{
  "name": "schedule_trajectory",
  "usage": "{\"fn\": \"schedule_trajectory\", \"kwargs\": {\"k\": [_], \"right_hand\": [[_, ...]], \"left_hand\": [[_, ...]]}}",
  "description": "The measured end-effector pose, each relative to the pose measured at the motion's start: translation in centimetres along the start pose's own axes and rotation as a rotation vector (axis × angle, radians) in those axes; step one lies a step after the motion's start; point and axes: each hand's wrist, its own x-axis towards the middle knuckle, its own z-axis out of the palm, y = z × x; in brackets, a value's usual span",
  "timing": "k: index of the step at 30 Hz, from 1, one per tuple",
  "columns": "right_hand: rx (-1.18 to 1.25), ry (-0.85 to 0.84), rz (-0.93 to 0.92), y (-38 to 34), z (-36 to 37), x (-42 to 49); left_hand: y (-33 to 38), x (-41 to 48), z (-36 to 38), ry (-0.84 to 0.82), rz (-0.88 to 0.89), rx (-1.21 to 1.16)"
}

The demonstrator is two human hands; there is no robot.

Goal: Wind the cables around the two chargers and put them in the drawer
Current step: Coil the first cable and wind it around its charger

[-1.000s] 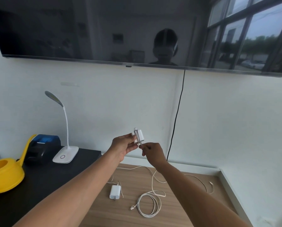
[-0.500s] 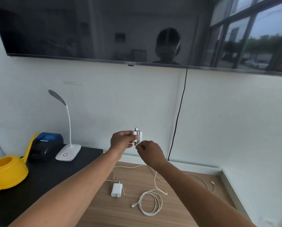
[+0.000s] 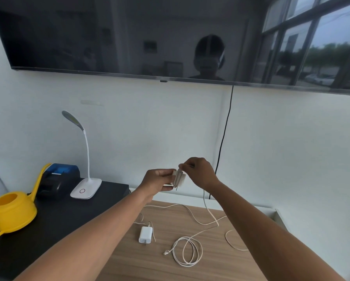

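No writing is legible anywhere. A wide dark wall-mounted screen (image 3: 129,37) hangs above the light wooden desktop (image 3: 190,266), where a second white charger block (image 3: 145,237) and coiled white cable (image 3: 187,253) lie. Raised above, the left hand (image 3: 158,182) grips a small white charger (image 3: 179,178); the right hand (image 3: 200,172) pinches its white cable at the top.

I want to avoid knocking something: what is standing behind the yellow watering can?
Behind the yellow watering can stands a black and blue device on the black tabletop. The can's spout covers its left edge; nothing else shows there.
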Motion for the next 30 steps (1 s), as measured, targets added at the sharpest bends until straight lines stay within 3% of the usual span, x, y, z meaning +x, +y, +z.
{"fn": "schedule_trajectory", "kwargs": {"k": [12, 30], "right_hand": [[0.106, -0.014, 0.062, 0.7, -1.6, 1.3], [0.390, 0.020, 0.255, 3.4, 0.3, 0.4]], "left_hand": [[0.4, -0.7, 1.6, -0.187, 0.013, 0.076], [0.7, -0.1, 2.1, -0.102, 0.022, -0.096]]}}
